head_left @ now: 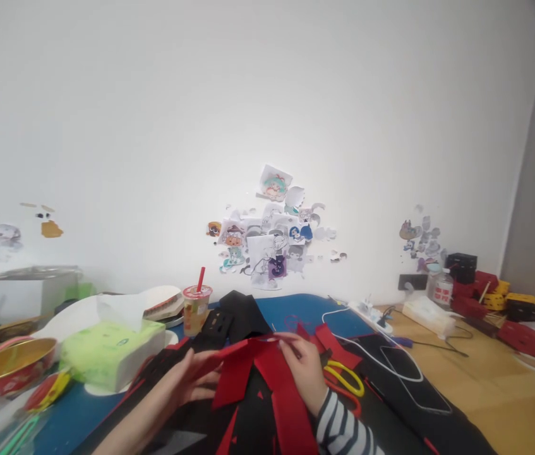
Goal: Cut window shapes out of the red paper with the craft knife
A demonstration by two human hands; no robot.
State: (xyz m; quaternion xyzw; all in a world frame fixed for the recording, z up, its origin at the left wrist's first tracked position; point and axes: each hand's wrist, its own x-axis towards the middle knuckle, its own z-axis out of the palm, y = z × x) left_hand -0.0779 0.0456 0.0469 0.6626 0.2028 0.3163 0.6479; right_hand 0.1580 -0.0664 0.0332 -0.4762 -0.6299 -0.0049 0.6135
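A folded red felt-like sheet (pixel 283 392) is held up in front of me, with one part hanging to the left and a longer part to the right. My left hand (pixel 194 379) grips its left edge, thumb above and fingers partly beneath. At the top right edge, my right hand (pixel 302 363) pinches the same sheet. Black sheet material (pixel 252 420) with small red scraps on it lies below. Just right of my right hand are yellow-handled scissors (pixel 345 377) and an orange handle (pixel 350 398), partly covered.
Tissue pack (pixel 113 354), red-gold bowl (pixel 9 366) and a box cutter (pixel 49 392) are at left. Behind my hands stands a drink cup (pixel 196 309) with a straw. A white cable (pixel 404 373), phone-like outline (pixel 416 385) and red and black boxes (pixel 527 338) are at right.
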